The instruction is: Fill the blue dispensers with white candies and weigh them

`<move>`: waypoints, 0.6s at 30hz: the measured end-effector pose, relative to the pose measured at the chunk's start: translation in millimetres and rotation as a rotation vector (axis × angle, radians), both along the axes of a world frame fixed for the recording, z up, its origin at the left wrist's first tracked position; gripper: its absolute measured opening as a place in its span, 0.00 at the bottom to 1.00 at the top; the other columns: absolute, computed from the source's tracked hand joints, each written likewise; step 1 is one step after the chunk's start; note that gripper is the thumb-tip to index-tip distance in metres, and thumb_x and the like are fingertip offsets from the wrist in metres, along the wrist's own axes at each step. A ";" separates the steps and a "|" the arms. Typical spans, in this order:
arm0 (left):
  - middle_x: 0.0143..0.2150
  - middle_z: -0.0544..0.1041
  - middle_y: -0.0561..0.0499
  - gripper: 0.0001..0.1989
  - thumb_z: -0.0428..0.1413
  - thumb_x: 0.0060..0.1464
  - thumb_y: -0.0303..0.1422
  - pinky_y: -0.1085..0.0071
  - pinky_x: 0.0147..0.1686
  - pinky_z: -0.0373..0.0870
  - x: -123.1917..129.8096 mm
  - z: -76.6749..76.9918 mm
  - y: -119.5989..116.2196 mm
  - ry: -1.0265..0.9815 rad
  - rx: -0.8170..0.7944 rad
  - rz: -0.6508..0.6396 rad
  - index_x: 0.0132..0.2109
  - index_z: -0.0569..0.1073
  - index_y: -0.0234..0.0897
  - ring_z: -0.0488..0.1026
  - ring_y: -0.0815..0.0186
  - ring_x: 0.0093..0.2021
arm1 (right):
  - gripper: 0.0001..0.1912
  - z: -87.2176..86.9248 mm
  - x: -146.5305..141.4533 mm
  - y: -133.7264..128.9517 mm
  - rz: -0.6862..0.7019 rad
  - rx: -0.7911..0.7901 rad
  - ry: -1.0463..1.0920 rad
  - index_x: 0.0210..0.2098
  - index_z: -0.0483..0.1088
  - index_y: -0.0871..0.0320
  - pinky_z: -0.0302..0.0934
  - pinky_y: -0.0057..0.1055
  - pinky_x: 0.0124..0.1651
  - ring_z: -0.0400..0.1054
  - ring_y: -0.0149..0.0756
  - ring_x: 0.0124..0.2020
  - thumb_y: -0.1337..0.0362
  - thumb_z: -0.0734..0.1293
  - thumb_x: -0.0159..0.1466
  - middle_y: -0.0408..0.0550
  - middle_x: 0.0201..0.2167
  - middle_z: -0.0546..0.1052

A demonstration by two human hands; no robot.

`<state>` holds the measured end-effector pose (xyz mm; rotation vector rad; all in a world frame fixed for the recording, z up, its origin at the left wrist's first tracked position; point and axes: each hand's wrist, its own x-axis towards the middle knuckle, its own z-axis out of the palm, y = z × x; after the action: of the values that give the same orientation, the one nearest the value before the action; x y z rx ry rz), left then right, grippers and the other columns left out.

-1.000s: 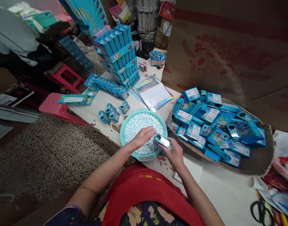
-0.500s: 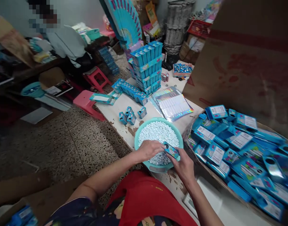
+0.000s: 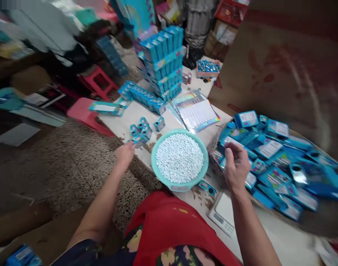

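My left hand point(image 3: 125, 154) pinches a small blue box point(image 3: 139, 140) at the table's near left edge. That box is against or right beside a cluster of similar blue boxes point(image 3: 143, 127). Over the near left side of a large carton full of blue boxes point(image 3: 271, 155) hovers my right hand point(image 3: 237, 164), fingers loosely curled, thumb apart, nothing visible in it. Between my hands stands a turquoise basin point(image 3: 155, 173) filled with small white pellets point(image 3: 180, 157). Beside its near right rim, one more blue box point(image 3: 207, 187) lies on the table.
A white scale point(image 3: 223, 214) sits by the carton. Stacked trays of blue boxes point(image 3: 163, 62) rise at the back, with shiny printed sheets point(image 3: 196, 112) in front. Pink point(image 3: 84, 114) and red stools point(image 3: 98, 83) stand left of the table. Another person point(image 3: 44, 26) is at the far left.
My hands have parted from above the basin. The left hand has carried a blue box left to the cluster; the right has moved over the carton. The view has shifted.
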<state>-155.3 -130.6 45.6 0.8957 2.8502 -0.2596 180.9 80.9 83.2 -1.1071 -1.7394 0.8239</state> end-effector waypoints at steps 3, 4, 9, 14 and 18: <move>0.42 0.77 0.38 0.22 0.41 0.62 0.45 0.66 0.33 0.60 -20.8 -48.6 10.5 -0.070 -0.023 0.030 0.51 0.72 0.40 0.73 0.50 0.41 | 0.12 -26.5 51.1 -34.1 -0.032 -0.035 -0.178 0.43 0.72 0.58 0.66 0.40 0.48 0.71 0.38 0.42 0.59 0.61 0.66 0.50 0.39 0.77; 0.43 0.77 0.38 0.22 0.41 0.62 0.45 0.66 0.34 0.61 -23.3 -62.5 15.5 -0.080 -0.007 0.035 0.51 0.72 0.40 0.73 0.50 0.41 | 0.11 -38.2 65.3 -48.4 -0.015 -0.050 -0.238 0.42 0.72 0.58 0.66 0.38 0.46 0.72 0.38 0.40 0.59 0.61 0.67 0.50 0.38 0.77; 0.40 0.77 0.39 0.22 0.44 0.61 0.46 0.65 0.35 0.62 -6.6 -81.5 32.2 -0.045 0.167 0.159 0.54 0.69 0.39 0.73 0.51 0.39 | 0.13 -90.0 105.2 -98.1 0.118 0.038 -0.474 0.47 0.69 0.57 0.66 0.41 0.47 0.70 0.42 0.44 0.59 0.64 0.65 0.53 0.41 0.75; 0.40 0.77 0.43 0.17 0.42 0.63 0.40 0.66 0.40 0.65 58.6 -76.2 48.7 -0.171 0.504 -0.057 0.47 0.71 0.38 0.73 0.58 0.40 | 0.21 -117.2 94.1 -93.7 0.304 0.120 -0.700 0.51 0.66 0.58 0.63 0.45 0.49 0.66 0.48 0.48 0.55 0.67 0.62 0.57 0.46 0.73; 0.56 0.71 0.40 0.19 0.46 0.62 0.41 0.59 0.56 0.59 105.4 -95.3 70.4 -0.274 0.623 -0.443 0.54 0.68 0.36 0.64 0.54 0.59 | 0.23 -116.7 76.6 -87.4 0.338 -0.075 -0.951 0.57 0.62 0.58 0.65 0.38 0.40 0.69 0.45 0.41 0.61 0.63 0.63 0.54 0.42 0.72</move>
<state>-49.9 -60.2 -49.7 1.5262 2.4585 0.6929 257.5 -6.5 -33.5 -1.3970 -2.7554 0.5797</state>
